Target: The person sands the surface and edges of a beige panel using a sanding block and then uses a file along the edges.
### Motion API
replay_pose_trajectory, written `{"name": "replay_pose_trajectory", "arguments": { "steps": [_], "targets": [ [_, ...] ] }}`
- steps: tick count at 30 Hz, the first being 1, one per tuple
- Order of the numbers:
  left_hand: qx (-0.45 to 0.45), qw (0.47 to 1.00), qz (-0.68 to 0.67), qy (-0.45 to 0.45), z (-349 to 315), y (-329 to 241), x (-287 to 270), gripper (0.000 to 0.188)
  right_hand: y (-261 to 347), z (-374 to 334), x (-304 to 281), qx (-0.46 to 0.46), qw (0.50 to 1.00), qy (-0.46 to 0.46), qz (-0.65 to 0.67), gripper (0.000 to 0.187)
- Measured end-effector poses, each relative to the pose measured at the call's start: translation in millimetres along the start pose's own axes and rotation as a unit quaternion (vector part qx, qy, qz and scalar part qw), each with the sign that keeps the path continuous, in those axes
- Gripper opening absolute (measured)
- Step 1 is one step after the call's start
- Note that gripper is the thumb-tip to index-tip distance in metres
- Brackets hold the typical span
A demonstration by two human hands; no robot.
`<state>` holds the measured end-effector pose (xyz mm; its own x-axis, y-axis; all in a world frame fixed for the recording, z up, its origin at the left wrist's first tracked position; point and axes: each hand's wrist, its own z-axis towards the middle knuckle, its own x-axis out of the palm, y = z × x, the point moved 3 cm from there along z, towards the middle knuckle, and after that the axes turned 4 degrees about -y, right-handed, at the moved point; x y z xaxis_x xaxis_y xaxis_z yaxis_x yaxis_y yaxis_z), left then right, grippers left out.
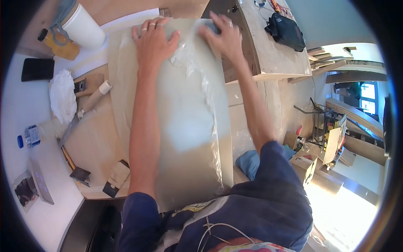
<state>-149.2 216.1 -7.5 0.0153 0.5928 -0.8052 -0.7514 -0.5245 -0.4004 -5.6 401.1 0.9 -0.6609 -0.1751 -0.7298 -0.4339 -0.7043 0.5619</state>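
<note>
A glossy grey-beige sheet (184, 168) lies lengthwise before me. Wrinkled clear film (208, 101) runs down it in a ragged line. At the far end, my left hand (155, 40) presses flat on the sheet, fingers spread, with rings on some of them. My right hand (224, 40) is at the sheet's far right corner, slightly blurred. Its fingers and thumb curve around a small dark grey thing whose kind I cannot make out.
On the left are a white cylindrical container (84, 27), a yellow bottle (61, 44), crumpled white plastic (63, 96), a cardboard-like tube (98, 94), a water bottle (31, 136) and scrapers (79, 174). A black bag (285, 31) sits on the wooden bench at right; cartons (304, 164) stand beyond.
</note>
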Motion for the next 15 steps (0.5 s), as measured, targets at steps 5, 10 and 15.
{"name": "replay_pose_trajectory", "arguments": {
  "steps": [5, 10, 15],
  "targets": [
    [0.013, 1.000, 0.009, -0.016, 6.0, -9.3, -5.4, 0.059, 10.5, -19.6, -20.7, -0.009, 1.000, -0.006, -0.004, 0.076],
    [0.011, 1.000, 0.012, 0.004, 1.8, -2.6, 3.5, 0.059, -0.3, 11.0, -1.6, 0.019, 0.999, 0.006, -0.049, 0.075],
    [0.021, 1.000, 0.012, -0.020, 1.4, -6.1, -10.9, 0.059, 9.8, -35.6, -19.4, 0.016, 0.999, 0.002, 0.034, 0.077]
  ]
}}
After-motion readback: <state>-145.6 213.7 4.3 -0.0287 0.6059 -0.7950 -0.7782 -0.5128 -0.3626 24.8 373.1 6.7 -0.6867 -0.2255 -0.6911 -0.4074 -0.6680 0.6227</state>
